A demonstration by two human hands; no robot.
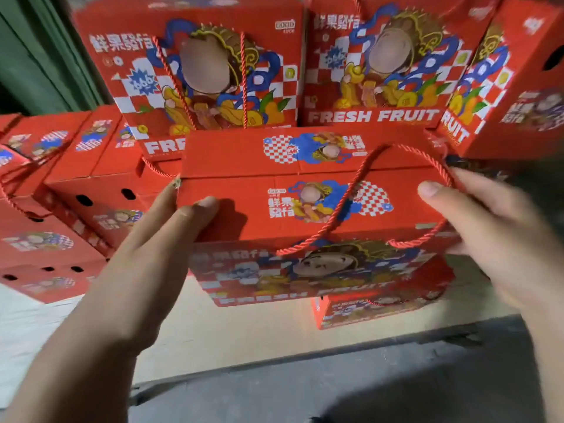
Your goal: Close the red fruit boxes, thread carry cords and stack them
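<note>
The box (305,215), closed, sits mid-frame in front of stacked boxes (195,71). The left hand (158,239) grips its left end, thumb on top, fingers curled round the side. A red cord (360,190) loops over its lid. The right hand (494,236) holds the right end, fingers blurred behind.
</note>
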